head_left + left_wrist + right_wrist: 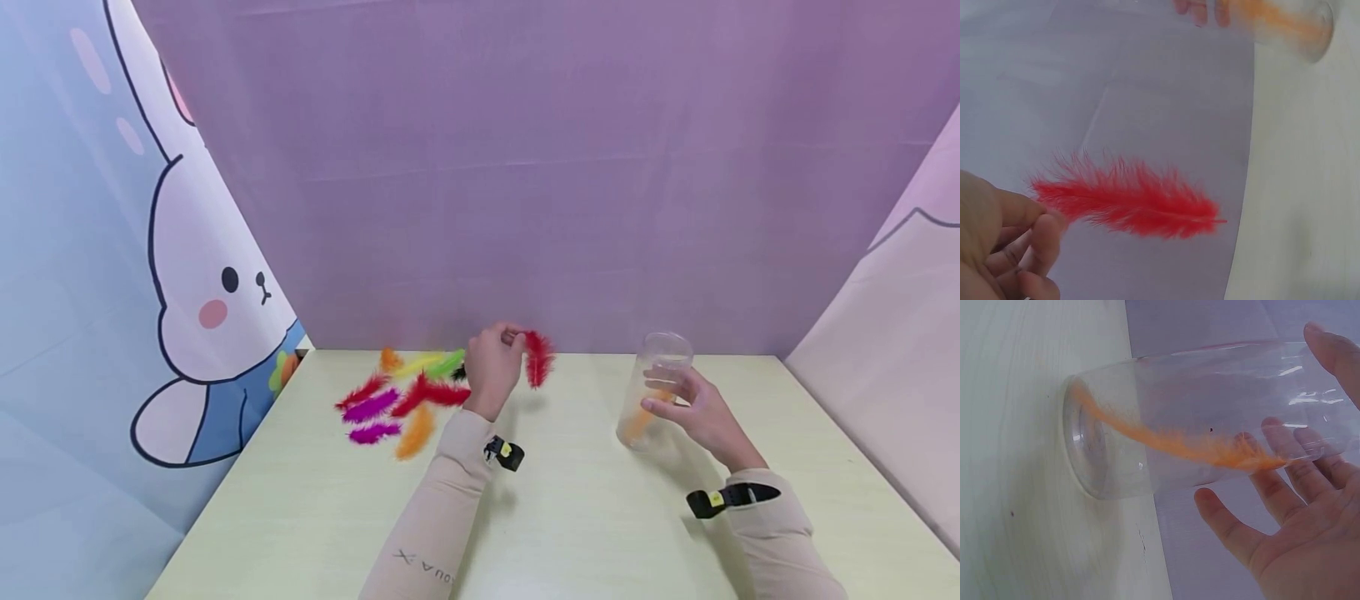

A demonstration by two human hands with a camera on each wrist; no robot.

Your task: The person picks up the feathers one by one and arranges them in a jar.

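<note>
A red feather (1135, 200) is pinched at one end between thumb and fingertip of my left hand (495, 367); its quill end points down, above the table. My right hand (693, 412) curves around a tall clear cup (1197, 381), the thumb on one side and the fingers showing through the wall from the other. Inside the cup an orange feather (1172, 444) leans from the base up along the wall. The cup's base is at the tabletop. Left of my left hand lie several loose feathers, among them a purple one (371, 406) and an orange one (416, 432).
Red feathers (431, 390), a yellow one (418, 364) and a green one (447, 363) lie at the back left of the pale table (570, 525). A purple cloth (555, 183) hangs along the back edge. A rabbit-print sheet (202, 333) covers the left side.
</note>
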